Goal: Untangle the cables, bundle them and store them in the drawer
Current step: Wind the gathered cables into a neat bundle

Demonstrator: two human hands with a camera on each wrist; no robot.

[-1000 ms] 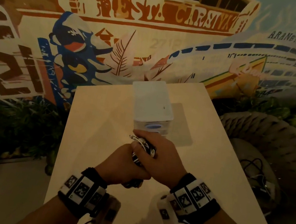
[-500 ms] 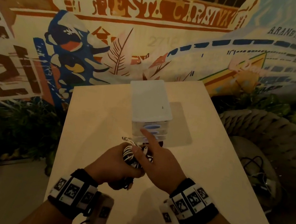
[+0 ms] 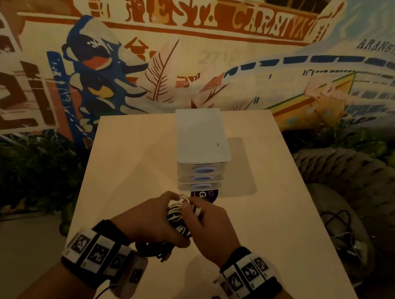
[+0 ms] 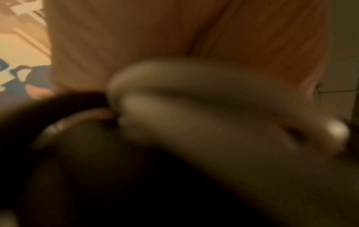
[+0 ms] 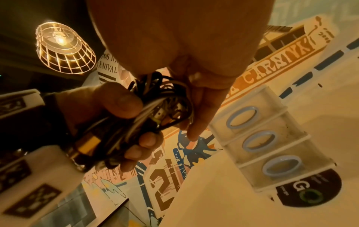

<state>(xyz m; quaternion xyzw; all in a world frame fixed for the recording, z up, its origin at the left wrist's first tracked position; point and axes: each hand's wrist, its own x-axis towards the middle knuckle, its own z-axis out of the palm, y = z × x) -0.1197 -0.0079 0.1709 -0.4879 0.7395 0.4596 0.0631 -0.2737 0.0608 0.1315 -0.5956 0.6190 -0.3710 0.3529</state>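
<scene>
Half a second ago my right hand (image 3: pixel 212 225) had its forefinger stretched toward the drawer unit (image 3: pixel 201 160); now it is back on the cable bundle (image 3: pixel 179 217), and the unit's three fronts show fully, all pushed in. Both hands sit low over the near middle of the counter (image 3: pixel 132 164), wrists angled inward so the knuckles nearly meet. My left hand (image 3: pixel 151 222) is wrapped around the bundle from the left, thumb on top and fingers (image 5: pixel 136 151) curled underneath, clamped on the black and white coils. My right hand comes in from the other side, its fingers (image 5: pixel 202 110) pinching a white strand at the top of the bundle. From the right wrist I see plug ends poking out of the coil and a yellow-faced plug at its lower end. The left wrist view is too blurred to add anything. The bundle is held in the air, just in front of the drawer unit, not touching it.
</scene>
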